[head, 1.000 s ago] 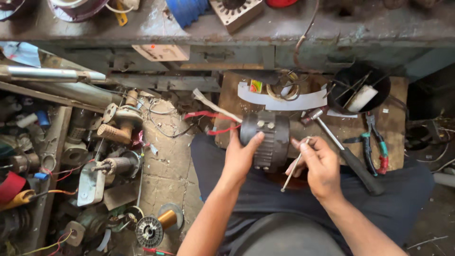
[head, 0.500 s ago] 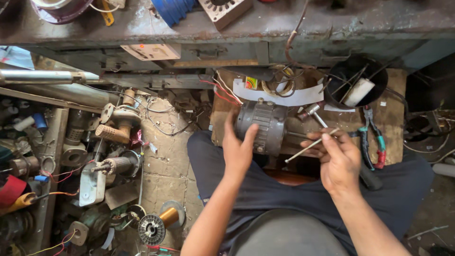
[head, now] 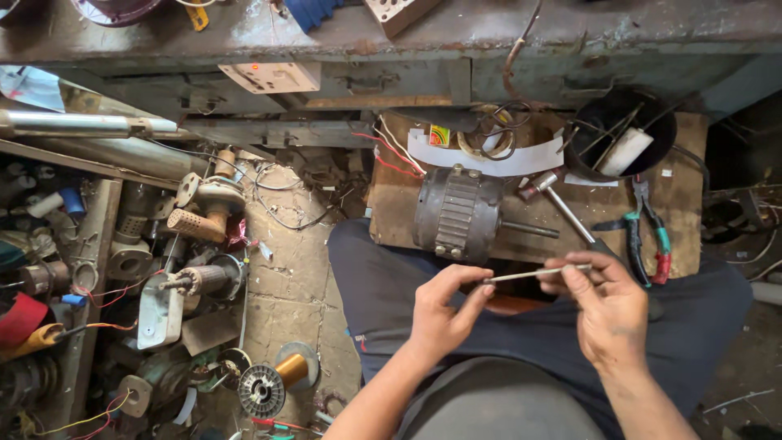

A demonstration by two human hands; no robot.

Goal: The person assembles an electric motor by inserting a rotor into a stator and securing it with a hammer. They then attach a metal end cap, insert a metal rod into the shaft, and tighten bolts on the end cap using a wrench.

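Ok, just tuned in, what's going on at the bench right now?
A seated person holds a thin grey metal rod between both hands above the lap: the left hand pinches one end, the right hand grips the other. In front, a dark ribbed electric motor with its shaft pointing right lies on a wooden board, untouched. A hammer and green-and-red-handled pliers lie beside it. Motor parts and a copper wire spool litter the floor at left.
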